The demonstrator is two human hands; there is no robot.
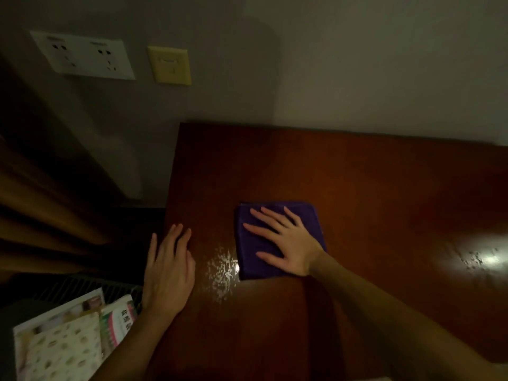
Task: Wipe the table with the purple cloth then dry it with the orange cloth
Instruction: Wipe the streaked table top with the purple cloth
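At table (357,174) left edge: left hand (167,268) flat, grip open | right hand (288,243) flat on purple cloth (277,237)

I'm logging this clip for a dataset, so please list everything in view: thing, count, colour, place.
purple cloth: 1, purple, folded flat on the table, centre.
table: 1, reddish-brown wood, against the wall, with wet streaks left of the cloth.
socket panel: 1, white, wall, upper left.
wall plate: 1, yellowish, right of the socket panel.
curtain: 1, brownish, far left.
books: a few, pale patterned covers, lower left, off the table.
left hand: 1, flat on the table's left edge.
right hand: 1, fingers spread, pressing the cloth.
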